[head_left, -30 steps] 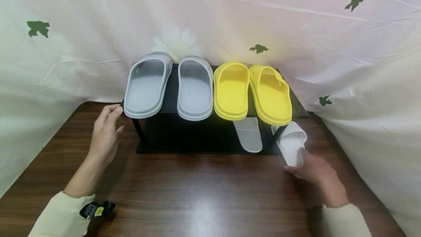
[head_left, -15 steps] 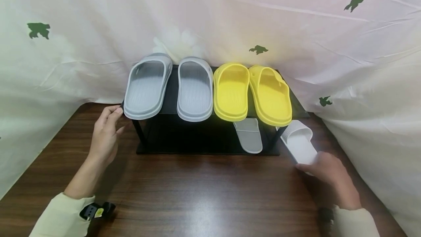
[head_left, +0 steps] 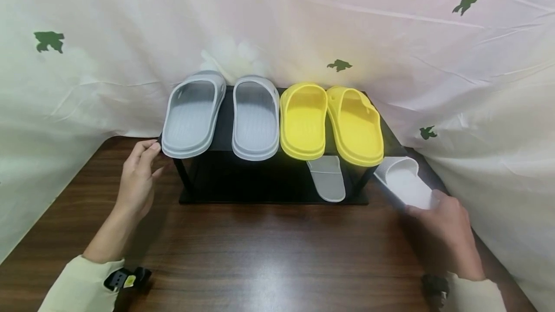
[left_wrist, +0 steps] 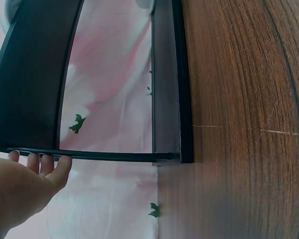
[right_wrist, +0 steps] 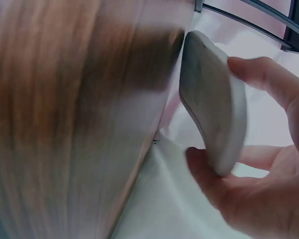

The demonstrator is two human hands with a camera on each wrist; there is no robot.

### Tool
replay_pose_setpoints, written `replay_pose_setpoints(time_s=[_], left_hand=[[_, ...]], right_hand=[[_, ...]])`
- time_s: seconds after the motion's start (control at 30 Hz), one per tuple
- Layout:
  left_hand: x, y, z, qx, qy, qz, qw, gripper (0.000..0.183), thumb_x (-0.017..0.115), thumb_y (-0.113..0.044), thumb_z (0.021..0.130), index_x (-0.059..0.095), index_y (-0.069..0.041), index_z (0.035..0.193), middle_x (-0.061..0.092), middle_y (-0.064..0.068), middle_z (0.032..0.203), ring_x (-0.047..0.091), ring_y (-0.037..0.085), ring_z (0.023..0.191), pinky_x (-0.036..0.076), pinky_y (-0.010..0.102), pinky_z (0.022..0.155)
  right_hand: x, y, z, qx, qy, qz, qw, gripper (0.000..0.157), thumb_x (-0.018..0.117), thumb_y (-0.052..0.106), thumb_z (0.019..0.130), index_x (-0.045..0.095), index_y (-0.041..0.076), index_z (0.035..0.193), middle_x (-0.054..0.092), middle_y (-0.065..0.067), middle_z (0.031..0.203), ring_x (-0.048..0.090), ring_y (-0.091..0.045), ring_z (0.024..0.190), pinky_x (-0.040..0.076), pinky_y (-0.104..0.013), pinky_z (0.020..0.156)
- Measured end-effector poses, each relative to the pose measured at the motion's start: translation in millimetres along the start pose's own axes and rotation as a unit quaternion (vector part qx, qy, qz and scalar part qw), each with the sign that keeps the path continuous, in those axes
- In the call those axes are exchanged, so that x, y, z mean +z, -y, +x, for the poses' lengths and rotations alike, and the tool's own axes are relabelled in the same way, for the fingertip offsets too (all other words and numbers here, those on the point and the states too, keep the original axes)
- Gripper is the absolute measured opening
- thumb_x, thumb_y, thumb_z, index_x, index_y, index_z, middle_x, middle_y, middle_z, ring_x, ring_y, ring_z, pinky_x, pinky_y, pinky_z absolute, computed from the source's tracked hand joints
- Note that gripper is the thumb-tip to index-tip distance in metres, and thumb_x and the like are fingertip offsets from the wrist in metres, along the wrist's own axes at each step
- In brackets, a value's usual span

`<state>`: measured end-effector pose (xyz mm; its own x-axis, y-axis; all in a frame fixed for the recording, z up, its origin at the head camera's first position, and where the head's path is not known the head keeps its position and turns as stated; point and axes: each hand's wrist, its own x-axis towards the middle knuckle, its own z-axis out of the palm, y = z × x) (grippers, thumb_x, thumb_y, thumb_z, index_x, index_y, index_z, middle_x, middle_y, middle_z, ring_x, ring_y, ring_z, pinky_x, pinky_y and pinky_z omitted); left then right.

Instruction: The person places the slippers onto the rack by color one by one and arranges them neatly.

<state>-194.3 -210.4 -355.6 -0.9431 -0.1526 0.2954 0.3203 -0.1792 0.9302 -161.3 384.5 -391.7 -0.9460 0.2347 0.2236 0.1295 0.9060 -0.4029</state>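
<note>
At the rack's right end my right hand [head_left: 451,229] holds a white slide slipper [head_left: 414,190] by its heel end, tilted and raised off the table. In the right wrist view, thumb and fingers pinch the slipper [right_wrist: 214,104] from opposite sides; its sole is partly in shadow. My left hand [head_left: 137,179] grips the left end of the black shoe rack [head_left: 251,182]. Seen from the left wrist, its fingertips [left_wrist: 65,163] lie over the rack's side rod [left_wrist: 114,156]. A light grey slipper [head_left: 328,181] rests on the lower shelf, its far part hidden under the top shelf.
Two grey clogs [head_left: 191,119] and two yellow clogs [head_left: 304,124] stand on the top shelf. The rack sits on a dark wooden table [head_left: 260,254]. Pale printed cloth [head_left: 277,23] hangs behind and along both sides.
My right hand has drawn the white slipper to the right, away from the rack's right leg, and tilted it. My left hand stays at the rack's left end.
</note>
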Motion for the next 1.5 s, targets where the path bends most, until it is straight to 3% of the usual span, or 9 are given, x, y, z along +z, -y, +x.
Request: replay_pose_setpoints(time_s=[0.13, 0.27, 0.37, 0.47, 0.67, 0.97, 1.13, 1.3, 1.5], left_hand=[[0.8, 0.5, 0.5, 0.001, -0.001, -0.005, 1.0, 0.014, 0.051, -0.023, 0.108, 0.058, -0.011, 0.11, 0.056, 0.002, 0.113, 0.05, 0.015, 0.108, 0.053, 0.023, 0.086], [-0.5, 1.0, -0.1, 0.002, -0.001, -0.005, 1.0, 0.014, 0.051, -0.023, 0.108, 0.058, -0.011, 0.111, 0.056, 0.002, 0.114, 0.051, 0.015, 0.108, 0.052, 0.023, 0.086], [-0.8, 0.9, -0.1, 0.003, -0.001, -0.002, 1.0, 0.015, 0.051, -0.024, 0.108, 0.057, -0.011, 0.111, 0.056, 0.003, 0.114, 0.052, 0.015, 0.108, 0.053, 0.023, 0.086], [-0.9, 0.8, 0.2, 0.004, 0.0, -0.002, 1.0, 0.016, 0.051, -0.024, 0.108, 0.057, -0.01, 0.111, 0.056, 0.003, 0.114, 0.052, 0.016, 0.108, 0.053, 0.023, 0.087], [0.1, 0.3, 1.4, 0.002, -0.003, -0.006, 1.0, 0.015, 0.052, -0.024, 0.108, 0.057, -0.01, 0.111, 0.057, 0.003, 0.114, 0.053, 0.016, 0.107, 0.053, 0.023, 0.086], [0.6, 0.3, 1.5, 0.0, -0.005, -0.009, 0.9999, 0.014, 0.052, -0.023, 0.108, 0.058, -0.011, 0.11, 0.057, 0.002, 0.113, 0.053, 0.016, 0.107, 0.053, 0.023, 0.086], [0.6, 0.1, 1.4, 0.001, -0.004, -0.011, 0.9999, 0.013, 0.051, -0.023, 0.108, 0.058, -0.011, 0.109, 0.057, 0.002, 0.112, 0.052, 0.016, 0.107, 0.053, 0.023, 0.086], [0.3, 0.2, 1.7, 0.003, -0.004, -0.012, 0.9999, 0.013, 0.051, -0.022, 0.108, 0.058, -0.011, 0.109, 0.057, 0.002, 0.112, 0.052, 0.016, 0.107, 0.053, 0.023, 0.086], [-0.1, 0.4, 1.4, 0.001, 0.0, -0.008, 1.0, 0.014, 0.051, -0.023, 0.108, 0.057, -0.011, 0.11, 0.056, 0.002, 0.114, 0.051, 0.015, 0.108, 0.052, 0.023, 0.087]], right_hand=[[-2.6, 1, 0, -0.001, -0.054, 0.028, 0.998, 0.047, 0.081, 0.019, 0.08, 0.052, -0.014, 0.098, 0.055, -0.03, 0.082, 0.051, -0.042, 0.07, 0.037, -0.043, 0.056], [-3.2, 5, 0, 0.006, -0.099, 0.064, 0.993, 0.063, 0.08, 0.011, 0.078, 0.049, -0.022, 0.121, 0.053, -0.045, 0.106, 0.051, -0.055, 0.091, 0.041, -0.059, 0.072], [-5.5, 9, 0, 0.022, -0.109, 0.09, 0.99, 0.074, 0.079, 0.009, 0.078, 0.044, -0.022, 0.135, 0.047, -0.049, 0.121, 0.046, -0.06, 0.107, 0.037, -0.066, 0.088], [-9.8, 13, 0, 0.044, -0.108, 0.114, 0.987, 0.079, 0.077, 0.009, 0.079, 0.039, -0.02, 0.142, 0.043, -0.05, 0.131, 0.042, -0.061, 0.119, 0.033, -0.067, 0.098], [-21.8, 24, -1, 0.081, -0.111, 0.15, 0.979, 0.082, 0.077, 0.011, 0.081, 0.037, -0.01, 0.15, 0.039, -0.044, 0.143, 0.037, -0.057, 0.131, 0.03, -0.061, 0.109], [-35.9, 38, -6, 0.088, -0.145, 0.182, 0.968, 0.083, 0.077, 0.01, 0.08, 0.04, -0.002, 0.153, 0.042, -0.033, 0.149, 0.039, -0.048, 0.136, 0.028, -0.044, 0.115], [-43.1, 42, -9, 0.116, -0.164, 0.204, 0.958, 0.083, 0.079, 0.012, 0.079, 0.043, 0.007, 0.154, 0.046, -0.022, 0.151, 0.042, -0.034, 0.135, 0.029, -0.022, 0.107], [-48.0, 43, -8, 0.156, -0.166, 0.225, 0.947, 0.086, 0.083, 0.017, 0.079, 0.043, 0.016, 0.155, 0.047, -0.015, 0.149, 0.045, -0.013, 0.123, 0.031, -0.017, 0.096], [-53.7, 48, -8, 0.17, -0.187, 0.27, 0.929, 0.085, 0.085, 0.011, 0.077, 0.047, 0.02, 0.152, 0.051, -0.002, 0.141, 0.047, -0.009, 0.117, 0.032, -0.014, 0.091]])
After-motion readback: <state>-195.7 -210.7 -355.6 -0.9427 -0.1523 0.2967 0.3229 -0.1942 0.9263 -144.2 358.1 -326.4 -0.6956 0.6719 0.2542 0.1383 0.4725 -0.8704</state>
